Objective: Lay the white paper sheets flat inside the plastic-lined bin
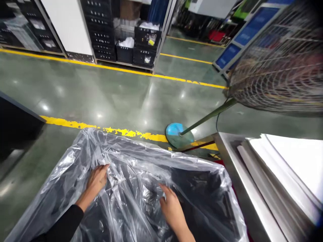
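Observation:
A large clear plastic liner [141, 161] drapes over a dark bin [202, 188] and hangs down its sides. The bin's inside shows dimly through the film. My left hand [97, 181] grips a gathered fold of the plastic near the bin's far side. My right hand [171, 205] lies on the film further right, fingers slightly spread, pressing down towards the bin. Both forearms come in from the bottom edge, the left one in a black sleeve. The bin's lower part is out of view.
A stainless steel cart [242, 178] holding stacked white sheets [282, 168] stands at right. A pedestal fan [277, 64] with a blue round base [179, 135] stands beyond the bin. A worn yellow floor line [106, 131] runs behind it, and shelves hold black crates [146, 43] farther back.

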`<state>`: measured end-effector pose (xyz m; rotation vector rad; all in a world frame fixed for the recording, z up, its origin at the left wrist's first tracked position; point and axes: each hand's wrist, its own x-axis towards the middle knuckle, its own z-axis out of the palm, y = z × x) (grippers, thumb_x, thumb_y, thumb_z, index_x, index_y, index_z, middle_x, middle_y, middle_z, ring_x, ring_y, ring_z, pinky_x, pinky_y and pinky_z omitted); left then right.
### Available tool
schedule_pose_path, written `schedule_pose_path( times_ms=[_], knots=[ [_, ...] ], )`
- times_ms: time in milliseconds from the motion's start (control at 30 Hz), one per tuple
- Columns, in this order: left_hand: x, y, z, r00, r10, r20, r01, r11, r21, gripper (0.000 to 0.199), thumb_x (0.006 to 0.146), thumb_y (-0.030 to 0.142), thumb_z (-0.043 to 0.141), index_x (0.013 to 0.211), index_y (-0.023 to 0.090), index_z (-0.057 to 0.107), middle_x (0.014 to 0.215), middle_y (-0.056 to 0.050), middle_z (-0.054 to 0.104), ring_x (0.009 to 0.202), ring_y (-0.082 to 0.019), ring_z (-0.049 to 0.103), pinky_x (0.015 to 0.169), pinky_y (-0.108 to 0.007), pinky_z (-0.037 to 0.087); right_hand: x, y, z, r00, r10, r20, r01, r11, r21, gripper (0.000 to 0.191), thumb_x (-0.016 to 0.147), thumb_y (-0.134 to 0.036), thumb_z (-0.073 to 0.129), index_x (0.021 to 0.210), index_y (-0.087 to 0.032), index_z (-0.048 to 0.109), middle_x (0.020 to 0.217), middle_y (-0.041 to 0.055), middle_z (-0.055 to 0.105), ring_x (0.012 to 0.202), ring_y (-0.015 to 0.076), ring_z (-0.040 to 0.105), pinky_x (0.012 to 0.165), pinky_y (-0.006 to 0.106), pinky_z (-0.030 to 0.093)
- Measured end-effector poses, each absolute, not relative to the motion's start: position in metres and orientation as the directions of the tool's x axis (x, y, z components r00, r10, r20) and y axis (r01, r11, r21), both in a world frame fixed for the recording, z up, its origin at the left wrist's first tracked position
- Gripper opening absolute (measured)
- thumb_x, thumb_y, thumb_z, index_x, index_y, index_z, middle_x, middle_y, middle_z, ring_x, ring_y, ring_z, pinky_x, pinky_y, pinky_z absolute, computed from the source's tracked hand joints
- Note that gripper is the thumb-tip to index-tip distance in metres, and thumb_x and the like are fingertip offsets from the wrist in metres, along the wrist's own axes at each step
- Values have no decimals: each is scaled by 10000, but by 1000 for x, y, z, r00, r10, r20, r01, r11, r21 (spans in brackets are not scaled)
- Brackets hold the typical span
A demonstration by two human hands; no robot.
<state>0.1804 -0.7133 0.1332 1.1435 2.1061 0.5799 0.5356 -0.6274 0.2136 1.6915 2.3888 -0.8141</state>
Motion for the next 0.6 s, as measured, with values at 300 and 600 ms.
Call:
schedule_pose_path(
  times_ms=[300, 600],
  knots=[
    [137, -762, 92, -6, 946, -324, 943, 113, 314, 673, 913, 291, 573, 1505, 300, 253, 1659, -81, 71, 1494, -388, 58, 1164, -655, 193, 544, -534, 83, -268, 882, -388, 963, 258, -77, 522, 908, -241, 578, 1401, -262, 408, 1417, 92, 450, 1247, 289, 485, 1010, 522, 457],
    [193, -801, 138, 34, 893, -449, 970, 78, 229, 547, 937, 187, 515, 1455, 278, 367, 1569, -77, 367, 1455, -311, 279, 1171, -626, 227, 540, -585, 121, -231, 914, -335, 961, 267, 67, 445, 895, -160, 553, 1337, -146, 501, 1352, 148, 548, 1222, 271, 537, 975, 445, 487]
  ],
)
